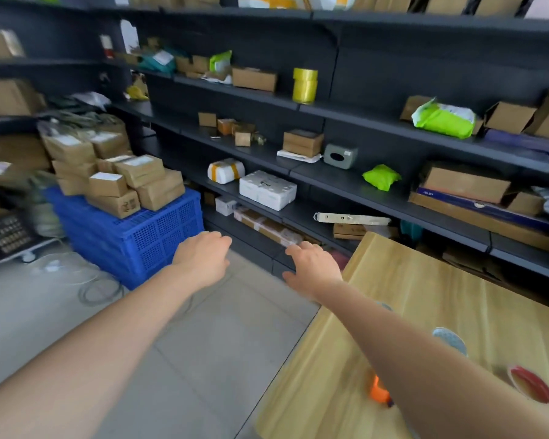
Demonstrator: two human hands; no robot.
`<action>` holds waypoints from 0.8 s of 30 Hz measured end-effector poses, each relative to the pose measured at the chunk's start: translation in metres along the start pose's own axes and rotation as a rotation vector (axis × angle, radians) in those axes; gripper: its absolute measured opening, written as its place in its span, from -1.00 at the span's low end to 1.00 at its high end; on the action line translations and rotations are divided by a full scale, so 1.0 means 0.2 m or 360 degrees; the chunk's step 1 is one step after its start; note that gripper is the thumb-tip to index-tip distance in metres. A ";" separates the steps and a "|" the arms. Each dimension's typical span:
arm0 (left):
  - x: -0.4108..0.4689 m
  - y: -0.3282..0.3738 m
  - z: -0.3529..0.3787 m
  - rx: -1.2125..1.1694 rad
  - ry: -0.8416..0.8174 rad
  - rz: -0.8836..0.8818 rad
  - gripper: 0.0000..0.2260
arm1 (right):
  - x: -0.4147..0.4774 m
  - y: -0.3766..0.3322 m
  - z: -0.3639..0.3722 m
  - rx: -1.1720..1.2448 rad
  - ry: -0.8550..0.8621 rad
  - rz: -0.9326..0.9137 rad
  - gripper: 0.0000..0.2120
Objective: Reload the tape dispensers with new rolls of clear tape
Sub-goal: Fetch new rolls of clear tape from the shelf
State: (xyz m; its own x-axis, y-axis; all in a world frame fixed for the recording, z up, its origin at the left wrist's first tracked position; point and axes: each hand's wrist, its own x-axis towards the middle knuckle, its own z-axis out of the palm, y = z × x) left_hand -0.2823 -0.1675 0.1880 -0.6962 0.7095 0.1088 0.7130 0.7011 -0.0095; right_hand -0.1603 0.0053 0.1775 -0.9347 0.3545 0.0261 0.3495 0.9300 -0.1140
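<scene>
Both my arms stretch forward, holding nothing. My left hand [203,258] hovers over the floor beside the blue crate, its fingers loosely bent. My right hand [311,269] hovers at the far left corner of the wooden table [393,280], also relaxed. On the table lie a clear tape roll with a red core [531,383], a bluish roll [450,340] and an orange piece of a tape dispenser [379,389], the last half hidden under my right forearm. The picture is blurred by motion.
Dark shelving [330,179] with cardboard boxes, parcels and a yellow tape stack [305,85] fills the back wall. A blue plastic crate [133,236] piled with boxes stands left of my hands. Cables [99,289] lie on the tiled floor.
</scene>
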 end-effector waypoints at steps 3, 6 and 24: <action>0.07 -0.17 -0.03 0.0010 0.0032 -0.0030 -0.84 | 0.16 -0.12 -0.03 -0.0012 0.0044 -0.0066 -0.56; 0.17 -0.32 -0.05 0.0017 0.0043 -0.0042 -0.86 | 0.33 -0.23 -0.05 -0.0051 0.0078 -0.0097 -0.58; 0.97 -1.14 -0.18 0.0083 0.0102 -0.0068 -0.81 | 1.41 -0.66 -0.22 -0.0136 0.0223 -0.0120 -0.62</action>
State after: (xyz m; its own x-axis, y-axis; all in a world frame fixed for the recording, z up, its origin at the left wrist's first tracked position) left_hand -0.5766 -0.1925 0.2468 -0.7178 0.6743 0.1733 0.6765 0.7344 -0.0551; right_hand -0.4663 -0.0130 0.2437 -0.9425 0.2877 0.1702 0.2883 0.9573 -0.0215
